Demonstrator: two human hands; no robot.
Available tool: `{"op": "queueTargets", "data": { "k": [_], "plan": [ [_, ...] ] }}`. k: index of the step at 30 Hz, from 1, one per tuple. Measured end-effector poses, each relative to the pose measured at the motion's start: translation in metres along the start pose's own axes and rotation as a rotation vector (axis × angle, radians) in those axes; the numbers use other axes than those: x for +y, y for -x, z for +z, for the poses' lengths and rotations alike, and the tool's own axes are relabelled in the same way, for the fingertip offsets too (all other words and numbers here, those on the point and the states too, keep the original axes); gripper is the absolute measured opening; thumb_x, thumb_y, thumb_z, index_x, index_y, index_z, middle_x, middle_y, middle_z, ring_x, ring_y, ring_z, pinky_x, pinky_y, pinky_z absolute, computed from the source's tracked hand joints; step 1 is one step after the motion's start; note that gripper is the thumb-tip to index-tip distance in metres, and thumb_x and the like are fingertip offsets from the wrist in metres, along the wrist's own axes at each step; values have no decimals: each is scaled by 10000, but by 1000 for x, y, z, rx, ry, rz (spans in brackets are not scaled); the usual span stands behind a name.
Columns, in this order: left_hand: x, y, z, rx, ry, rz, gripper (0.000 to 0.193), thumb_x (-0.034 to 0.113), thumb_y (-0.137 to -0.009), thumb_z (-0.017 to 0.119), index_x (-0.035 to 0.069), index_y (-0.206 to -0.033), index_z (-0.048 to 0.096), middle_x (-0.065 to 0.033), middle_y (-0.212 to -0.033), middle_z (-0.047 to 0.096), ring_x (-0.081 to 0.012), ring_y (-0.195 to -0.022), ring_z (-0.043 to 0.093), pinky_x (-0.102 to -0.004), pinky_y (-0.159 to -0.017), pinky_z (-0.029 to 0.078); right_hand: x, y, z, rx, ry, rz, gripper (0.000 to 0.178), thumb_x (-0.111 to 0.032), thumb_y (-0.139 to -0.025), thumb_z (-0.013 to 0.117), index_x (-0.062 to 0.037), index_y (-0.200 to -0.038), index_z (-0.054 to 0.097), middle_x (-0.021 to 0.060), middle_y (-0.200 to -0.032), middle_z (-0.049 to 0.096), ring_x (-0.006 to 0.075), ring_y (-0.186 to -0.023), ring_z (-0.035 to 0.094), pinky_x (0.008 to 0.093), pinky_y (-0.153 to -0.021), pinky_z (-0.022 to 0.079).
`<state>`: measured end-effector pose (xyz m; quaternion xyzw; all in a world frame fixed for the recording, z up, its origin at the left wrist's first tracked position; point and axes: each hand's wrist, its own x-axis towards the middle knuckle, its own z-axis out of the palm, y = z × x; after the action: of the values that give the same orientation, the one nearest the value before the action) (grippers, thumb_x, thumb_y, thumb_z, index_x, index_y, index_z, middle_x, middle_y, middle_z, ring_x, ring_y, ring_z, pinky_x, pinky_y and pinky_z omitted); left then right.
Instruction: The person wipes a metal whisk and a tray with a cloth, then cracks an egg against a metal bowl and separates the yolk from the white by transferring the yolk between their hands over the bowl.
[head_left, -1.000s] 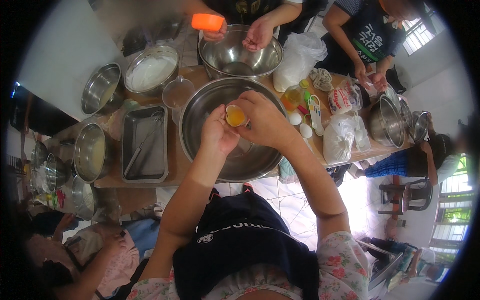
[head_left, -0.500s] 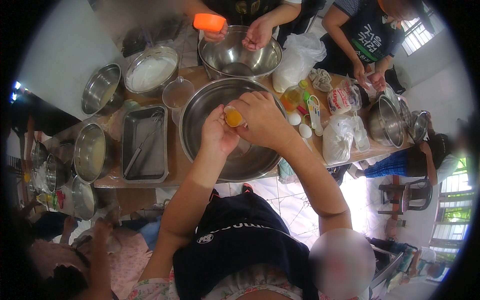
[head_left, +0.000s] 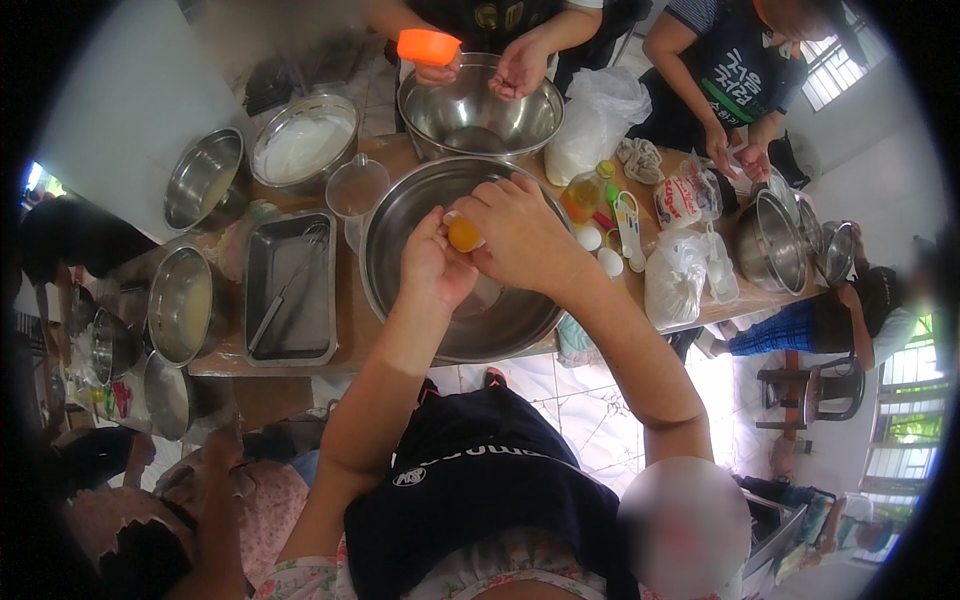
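Both my hands meet above a wide steel bowl (head_left: 392,285), around a cracked egg. Its orange-yellow yolk (head_left: 463,235) sits between pieces of pale shell. Fingers of my left hand (head_left: 437,265) are curled up around the shell from the left, palm turned upward. My right hand (head_left: 525,235) grips the shell from the right, with its back facing up. How the shell is split between the hands is partly hidden by my fingers. Two whole white eggs, a farther egg (head_left: 589,238) and a nearer egg (head_left: 609,263), lie right of the bowl.
A co-worker across the table holds an orange cup (head_left: 428,46) over another steel bowl (head_left: 415,105). Left stand a baking pan (head_left: 327,285) with a whisk (head_left: 280,300), a clear plastic jug (head_left: 357,187) and a bowl of white mixture (head_left: 305,145). Right are an oil bottle (head_left: 583,195), measuring spoons (head_left: 628,225) and plastic bags (head_left: 675,275).
The yolk and the hands around it have shifted slightly left, and the yolk now looks rounder and fuller. The co-worker's orange cup has moved slightly right.
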<state>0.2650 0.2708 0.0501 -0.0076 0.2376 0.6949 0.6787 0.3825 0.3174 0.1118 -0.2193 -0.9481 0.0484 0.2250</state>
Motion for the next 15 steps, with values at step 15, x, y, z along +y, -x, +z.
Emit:
{"op": "queueTargets", "data": {
  "k": [15],
  "plan": [
    [2, -1, 0, 61, 15, 5, 289, 257, -932, 314, 40, -1003, 492, -59, -966, 556, -199, -912, 540, -331, -800, 430, -1, -4, 0, -18, 34, -7, 270, -234, -639, 649, -79, -843, 567, 86, -830, 557, 259, -838, 550, 418, -829, 362]
  ]
}}
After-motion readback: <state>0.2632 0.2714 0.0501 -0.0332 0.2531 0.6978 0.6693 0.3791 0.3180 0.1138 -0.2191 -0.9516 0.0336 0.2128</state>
